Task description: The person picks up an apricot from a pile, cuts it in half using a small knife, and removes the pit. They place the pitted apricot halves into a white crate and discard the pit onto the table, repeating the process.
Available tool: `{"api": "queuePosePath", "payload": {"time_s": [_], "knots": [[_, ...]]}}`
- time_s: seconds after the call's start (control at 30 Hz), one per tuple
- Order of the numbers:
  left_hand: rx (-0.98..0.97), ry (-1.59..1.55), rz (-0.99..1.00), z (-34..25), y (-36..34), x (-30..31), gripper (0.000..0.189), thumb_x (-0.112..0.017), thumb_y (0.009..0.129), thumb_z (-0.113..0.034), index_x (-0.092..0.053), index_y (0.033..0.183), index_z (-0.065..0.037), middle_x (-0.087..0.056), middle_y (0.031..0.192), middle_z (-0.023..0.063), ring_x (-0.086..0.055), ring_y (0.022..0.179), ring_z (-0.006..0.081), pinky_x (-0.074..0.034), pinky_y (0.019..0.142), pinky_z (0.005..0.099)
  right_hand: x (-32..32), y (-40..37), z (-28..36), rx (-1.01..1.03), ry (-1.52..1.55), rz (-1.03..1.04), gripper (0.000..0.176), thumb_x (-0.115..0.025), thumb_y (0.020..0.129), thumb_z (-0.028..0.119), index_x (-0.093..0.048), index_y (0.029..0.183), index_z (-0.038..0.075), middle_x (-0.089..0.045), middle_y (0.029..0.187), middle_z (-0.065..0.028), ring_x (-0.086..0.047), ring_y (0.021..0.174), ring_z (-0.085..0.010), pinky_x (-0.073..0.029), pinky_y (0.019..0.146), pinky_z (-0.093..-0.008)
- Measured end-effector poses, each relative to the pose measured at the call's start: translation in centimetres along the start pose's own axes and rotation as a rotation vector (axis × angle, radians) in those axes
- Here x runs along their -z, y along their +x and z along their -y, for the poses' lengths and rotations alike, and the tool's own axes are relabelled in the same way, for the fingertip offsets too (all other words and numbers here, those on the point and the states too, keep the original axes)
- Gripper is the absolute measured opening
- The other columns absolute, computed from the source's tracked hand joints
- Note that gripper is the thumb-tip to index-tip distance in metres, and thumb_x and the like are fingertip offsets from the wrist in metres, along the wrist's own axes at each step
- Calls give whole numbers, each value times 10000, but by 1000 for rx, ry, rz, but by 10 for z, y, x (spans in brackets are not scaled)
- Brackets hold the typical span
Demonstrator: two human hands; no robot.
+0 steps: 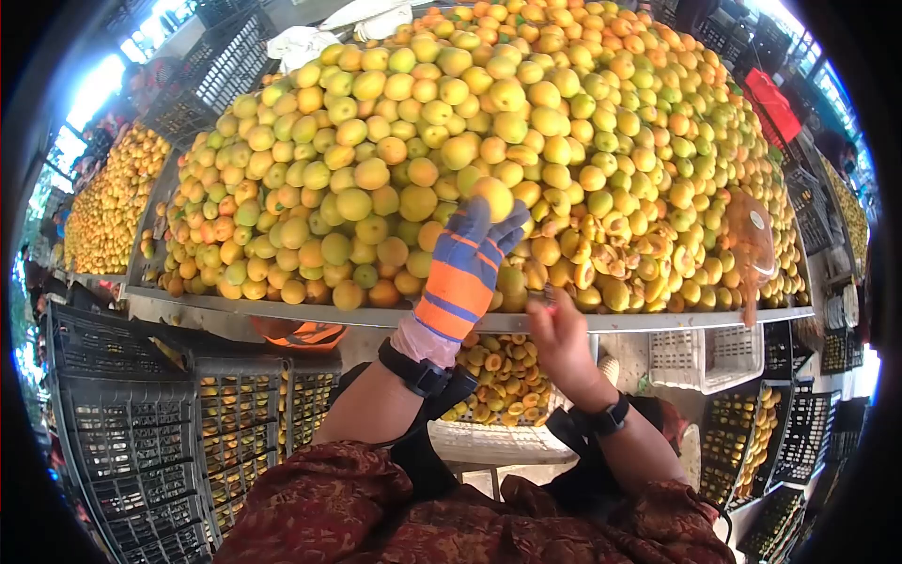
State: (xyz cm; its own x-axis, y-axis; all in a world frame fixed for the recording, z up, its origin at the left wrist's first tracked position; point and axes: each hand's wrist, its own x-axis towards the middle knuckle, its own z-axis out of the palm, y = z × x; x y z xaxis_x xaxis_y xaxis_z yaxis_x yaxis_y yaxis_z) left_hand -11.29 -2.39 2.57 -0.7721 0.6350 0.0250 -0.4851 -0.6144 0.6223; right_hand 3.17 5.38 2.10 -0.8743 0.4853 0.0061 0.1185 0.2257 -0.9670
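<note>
My left hand point(460, 273), in an orange and blue striped glove, has its fingers closed around a yellow apricot point(492, 198) at the front of a large heap of apricots point(376, 179). Bare and closed, my right hand point(562, 343) is just right of it at the metal table edge point(658, 322). Something small with a reddish part shows at its fingertips; I cannot make out what it is. Split apricots point(611, 258) lie on the heap beyond my right hand. Below, between my forearms, a pale basket point(503, 440) holds many apricot halves point(498, 381).
Black crates point(132, 404) stand at the left, some with fruit inside. White crates point(709, 357) and more black crates point(742, 432) are at the right. A brownish translucent object point(752, 240) rests on the heap's right side. Another apricot heap point(117, 202) is far left.
</note>
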Motion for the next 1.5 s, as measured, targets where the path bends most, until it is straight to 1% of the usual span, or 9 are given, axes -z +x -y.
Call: {"api": "queuePosePath", "payload": {"time_s": [0.43,0.63,0.97,1.1,1.17,1.23,1.3,1.37,1.5], "knots": [[-111,493,133,28,-13,-34,292,-509,913,-188,-536,1142,-10,-581,1043,39,-522,974,114,-402,875,255,30,46,23,435,-279,-334,371,-685,800,319,-524,974,34,-492,636,-28,-498,613,-116,-427,567,-257],[-67,-94,-48,54,-6,-21,244,-467,946,-284,-542,898,-57,-559,865,11,-525,769,84,-451,647,253,12,44,9,460,-425,-313,449,-725,737,366,-511,968,47,-474,622,-62,-506,516,-207,-435,495,-311],[-181,213,-255,34,-13,-47,140,-580,870,-142,-513,764,-81,-494,661,-36,-470,592,58,-376,509,222,-19,41,17,139,348,-265,229,-534,917,248,-462,920,30,-502,721,5,-455,665,-67,-402,591,-220],[-395,564,-247,40,-1,-39,221,-609,822,-56,-470,650,-49,-495,595,-4,-494,519,112,-376,455,286,-15,39,19,-102,587,-194,286,-464,944,337,-486,964,52,-528,779,13,-487,705,-63,-413,606,-205],[-1036,1300,89,38,5,-39,193,-610,776,-14,-478,639,-44,-508,613,35,-527,581,209,-395,516,341,-16,46,29,-293,944,-167,392,-454,917,454,-505,1002,75,-566,793,-2,-536,635,-90,-461,544,-237],[-992,1187,171,40,0,-41,95,-580,780,-47,-518,709,-41,-516,651,79,-526,646,270,-409,580,356,-21,49,56,-480,985,-327,425,-417,909,518,-503,916,102,-508,668,19,-433,463,-54,-367,406,-204],[-723,1260,-158,37,8,-21,104,-561,812,-127,-558,742,-51,-545,702,56,-538,670,187,-419,581,331,8,52,21,-540,1116,137,451,-379,899,569,-464,818,134,-400,556,42,-297,367,-34,-236,332,-185],[-251,-9,-436,32,32,6,228,-518,864,-265,-556,746,-72,-556,706,43,-535,683,184,-423,594,320,17,54,18,-459,1190,282,467,-338,901,586,-423,765,148,-330,523,47,-254,362,-34,-188,333,-182],[138,-218,-514,14,20,-2,385,-475,865,-429,-563,808,-58,-574,722,62,-538,685,210,-432,620,370,29,51,16,-456,1171,353,522,-339,892,601,-495,778,117,-328,489,47,-247,344,-36,-208,309,-181]]}}
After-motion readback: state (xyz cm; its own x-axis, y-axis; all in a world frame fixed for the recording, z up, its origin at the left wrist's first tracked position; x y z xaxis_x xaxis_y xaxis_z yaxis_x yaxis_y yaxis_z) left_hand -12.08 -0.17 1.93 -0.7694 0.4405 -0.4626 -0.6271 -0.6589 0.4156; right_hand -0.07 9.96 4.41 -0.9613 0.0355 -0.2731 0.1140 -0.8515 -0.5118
